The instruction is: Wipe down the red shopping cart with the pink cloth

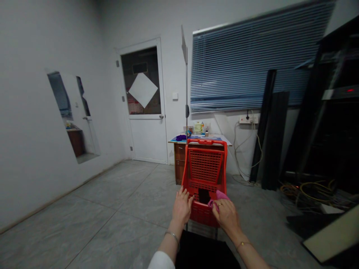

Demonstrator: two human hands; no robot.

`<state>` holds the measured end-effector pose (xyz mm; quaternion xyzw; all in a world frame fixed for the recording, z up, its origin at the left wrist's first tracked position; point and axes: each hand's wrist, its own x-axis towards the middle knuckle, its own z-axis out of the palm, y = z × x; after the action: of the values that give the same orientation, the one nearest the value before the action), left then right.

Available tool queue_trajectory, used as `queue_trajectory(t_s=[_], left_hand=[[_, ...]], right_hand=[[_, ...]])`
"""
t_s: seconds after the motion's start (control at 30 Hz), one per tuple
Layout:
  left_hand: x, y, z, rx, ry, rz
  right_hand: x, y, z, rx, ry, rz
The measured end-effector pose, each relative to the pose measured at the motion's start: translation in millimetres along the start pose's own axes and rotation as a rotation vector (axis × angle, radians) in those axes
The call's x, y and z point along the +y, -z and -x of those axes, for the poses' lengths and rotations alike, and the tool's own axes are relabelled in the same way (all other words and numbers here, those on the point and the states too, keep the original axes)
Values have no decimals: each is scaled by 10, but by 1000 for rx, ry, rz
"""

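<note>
As the left hand point(181, 209) lay open-fingered on a red plastic shopping cart point(204, 168), the right hand point(226, 218) gripped a pink cloth point(220, 195).

Left hand point(182, 207) spread open at 11 o'clock, right hand point(226, 218) curled at 1 o'clock, as left arm point(171, 243) and right arm point(246, 254) reach forward.

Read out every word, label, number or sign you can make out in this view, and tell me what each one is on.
No text can be read anywhere in this view.
Labels on the bottles on the wooden desk: too small to read.
The red-lit panel: too blurred to read.
The white diamond-shaped sheet on the door: no marks show.
The red plastic shopping cart: no lettering shows.
</note>
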<state>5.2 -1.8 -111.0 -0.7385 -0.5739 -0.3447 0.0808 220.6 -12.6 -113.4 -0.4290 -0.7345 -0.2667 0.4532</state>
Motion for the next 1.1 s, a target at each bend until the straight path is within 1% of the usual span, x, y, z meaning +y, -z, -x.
queue_trajectory(t_s=[0.1, 0.27, 0.4, 0.5, 0.57, 0.6, 0.63, 0.7, 0.8, 0.97, 1.1], left_hand=[[-31, 31, -6, -25, 1, -52], [-124, 80, -70, -127, 17, -94], [-174, 112, -205, -229, 58, -124], [-85, 87, -265, -268, 102, -141], [10, 57, -260, -274, 37, -91], [55, 46, -249, -258, 38, -65], [93, 43, -237, -239, 69, -55], [142, 58, -221, -248, 71, -61], [166, 104, -234, -260, 80, -58], [193, 97, -274, -273, 100, -36], [218, 30, -281, -276, 113, -7]], right_hand=[[-132, 19, -5, 0, -22, 15], [-362, 61, -73, 1, -76, 66], [-552, -8, -115, 34, -117, 66], [-662, -100, -133, 32, -129, 50], [-704, -143, -149, 23, -127, 30], [-711, -151, -158, 19, -120, 17], [-707, -148, -168, 16, -111, 3], [-665, -112, -186, 7, -82, -25], [-520, -1, -201, -34, -12, -67], [-164, 161, -217, -136, 74, -104], [133, 193, -252, -200, 93, -121]])
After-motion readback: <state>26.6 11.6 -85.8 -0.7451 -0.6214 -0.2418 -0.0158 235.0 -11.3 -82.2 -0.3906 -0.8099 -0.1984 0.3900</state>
